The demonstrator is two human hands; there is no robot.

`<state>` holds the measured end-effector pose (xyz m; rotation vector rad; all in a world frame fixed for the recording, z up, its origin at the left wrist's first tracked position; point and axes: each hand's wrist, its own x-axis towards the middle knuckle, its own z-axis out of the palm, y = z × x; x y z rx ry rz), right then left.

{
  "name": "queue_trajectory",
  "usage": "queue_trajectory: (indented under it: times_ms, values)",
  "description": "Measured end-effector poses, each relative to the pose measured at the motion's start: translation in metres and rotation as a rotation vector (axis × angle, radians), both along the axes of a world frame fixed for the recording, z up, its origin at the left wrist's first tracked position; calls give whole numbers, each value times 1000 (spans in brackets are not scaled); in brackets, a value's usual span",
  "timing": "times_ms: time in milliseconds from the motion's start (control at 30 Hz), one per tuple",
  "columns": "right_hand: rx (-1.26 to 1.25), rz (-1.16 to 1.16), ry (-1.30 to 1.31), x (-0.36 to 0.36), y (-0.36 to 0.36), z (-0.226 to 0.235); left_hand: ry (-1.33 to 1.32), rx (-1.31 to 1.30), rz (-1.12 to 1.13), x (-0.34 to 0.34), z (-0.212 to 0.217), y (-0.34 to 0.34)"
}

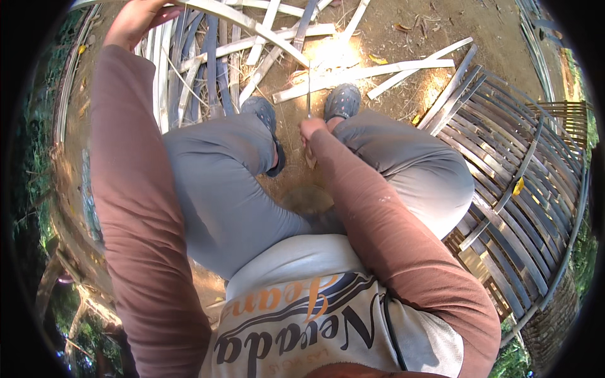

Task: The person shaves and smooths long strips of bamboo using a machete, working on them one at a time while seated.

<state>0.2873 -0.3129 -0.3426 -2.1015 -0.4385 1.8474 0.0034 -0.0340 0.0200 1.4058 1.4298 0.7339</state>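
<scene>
I look down on a seated person in grey trousers and grey clogs [342, 101] on bare earth. The right hand [312, 129] is clenched around a thin upright knife blade [309, 94], just in front of the clogs. The left hand [135, 19] stretches far beyond the clogs, fingers closing over a long, flat, pale bamboo strip [252, 28] atop a loose heap of split strips [208, 69]. I judge a strip is being picked for splitting; next it must come to the blade. A half-woven bamboo panel [510, 164], ribbed and curved, lies right of the clogs.
</scene>
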Motion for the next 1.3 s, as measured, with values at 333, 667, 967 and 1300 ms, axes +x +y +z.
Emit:
queue_trajectory:
  times_ms: [333,667,967,1300]
  values:
    - [631,43,-453,5,41,44,-14,-41,74,-18,-11,-8]
    - [393,-234,-14,2,77,101,9,31,72,-9,-9,-11]
    - [186,199,-9,-4,10,-9,55,94,44,0,7,-16]
    - [281,67,-175,5,3,3,79,57,52,-12,6,-12]
